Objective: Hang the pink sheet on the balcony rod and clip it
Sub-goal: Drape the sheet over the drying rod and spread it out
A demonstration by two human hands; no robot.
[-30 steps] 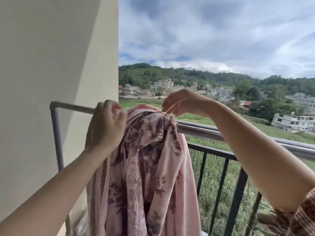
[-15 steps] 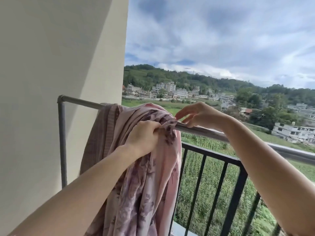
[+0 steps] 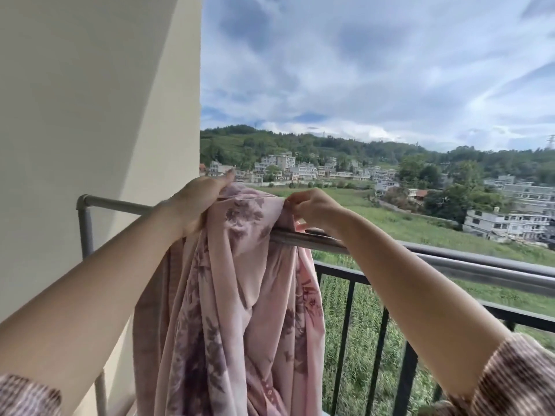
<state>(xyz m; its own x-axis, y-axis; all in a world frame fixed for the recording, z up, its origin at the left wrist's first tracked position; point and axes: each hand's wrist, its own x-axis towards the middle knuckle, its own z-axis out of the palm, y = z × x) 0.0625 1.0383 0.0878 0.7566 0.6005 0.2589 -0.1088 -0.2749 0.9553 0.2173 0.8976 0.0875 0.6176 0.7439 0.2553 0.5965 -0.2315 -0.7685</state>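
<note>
Pink sheet in L hand, R hand

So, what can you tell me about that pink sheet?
The pink sheet looks like thin, soft fabric, pale pink with a purplish leaf or flower print. It is draped over the grey metal rod near the rod's left end, bunched into long folds that hang down out of view. The left hand grips its top fold, and the right hand pinches an edge just above the rod. No clip can be made out on it.
</note>
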